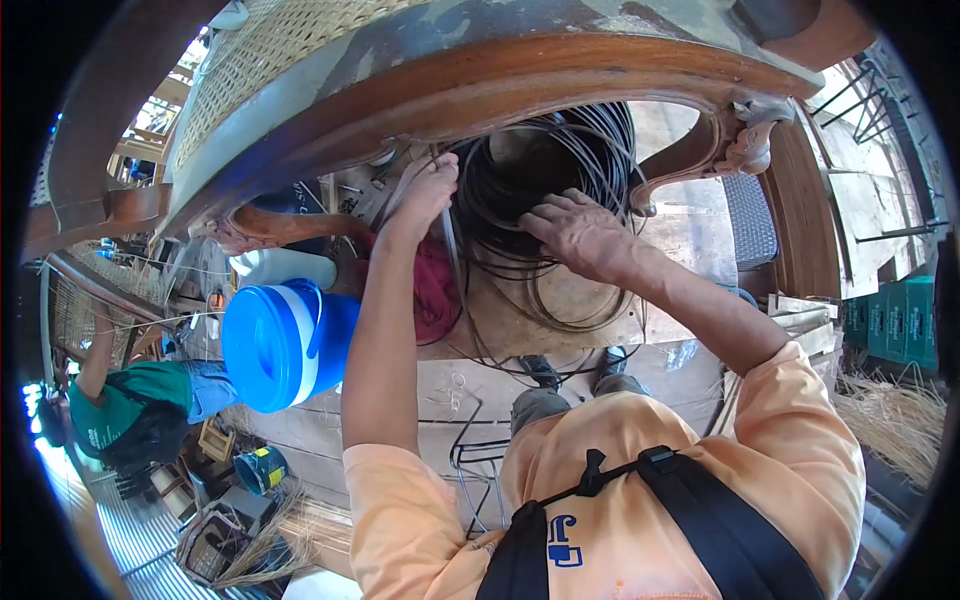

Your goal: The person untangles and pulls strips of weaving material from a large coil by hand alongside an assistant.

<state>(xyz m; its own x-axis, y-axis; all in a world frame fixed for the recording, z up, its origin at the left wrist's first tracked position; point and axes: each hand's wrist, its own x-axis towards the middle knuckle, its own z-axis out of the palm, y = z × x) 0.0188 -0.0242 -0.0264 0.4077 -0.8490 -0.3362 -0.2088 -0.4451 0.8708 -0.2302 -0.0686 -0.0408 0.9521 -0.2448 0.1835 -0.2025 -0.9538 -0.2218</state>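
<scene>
My left hand (pixel 428 192) is closed in a pinch just under the carved wooden seat rail (pixel 430 95), and a pale flat strip (pixel 452 240) hangs down from it. My right hand (pixel 582 235) reaches over a large coil of dark, thin strands (pixel 600 140); its fingers are stretched out, slightly bent, near the coil's inner edge. Whether the fingertips touch the strands is hard to tell. Loose loops of the coil hang toward my feet. A dark red cloth (pixel 435 295) lies beside my left forearm.
Above the rail is woven cane (pixel 260 75), with curved carved legs (pixel 690 160) at the right. A blue lidded bucket (pixel 285 345) and a white container (pixel 285 268) stand left of my arm. Another person in a green shirt (pixel 130 405) works at far left. Cane bundles (pixel 890 420) lie right.
</scene>
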